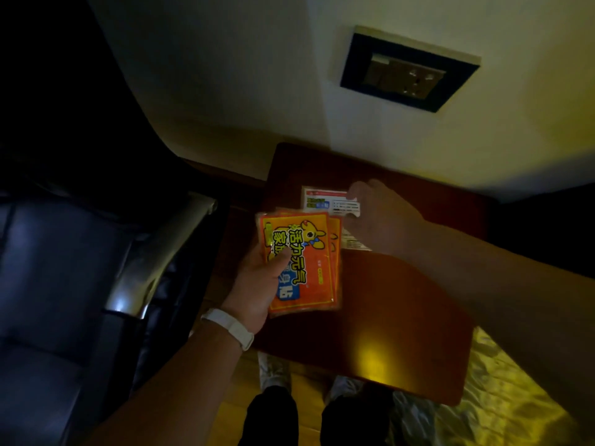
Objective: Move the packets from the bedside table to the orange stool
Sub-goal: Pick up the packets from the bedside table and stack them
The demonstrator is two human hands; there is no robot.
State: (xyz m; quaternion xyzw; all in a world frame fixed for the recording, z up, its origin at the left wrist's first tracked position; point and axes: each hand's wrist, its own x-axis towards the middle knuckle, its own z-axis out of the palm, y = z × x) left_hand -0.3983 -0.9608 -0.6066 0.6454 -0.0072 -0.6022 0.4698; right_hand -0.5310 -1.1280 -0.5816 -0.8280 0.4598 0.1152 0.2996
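Shoes poke out at the bottom, dim room btw. Left hand is clamped on a small stack of orange packets, thumb on top, held over the dark red bench. Further back, right hand pinches a white packet lying on the bench.

Dim, yellowish light falls from the right; the upper left is nearly black. A glare spot shines on the table. Soft, grainy detail, edges curved by the wide lens.
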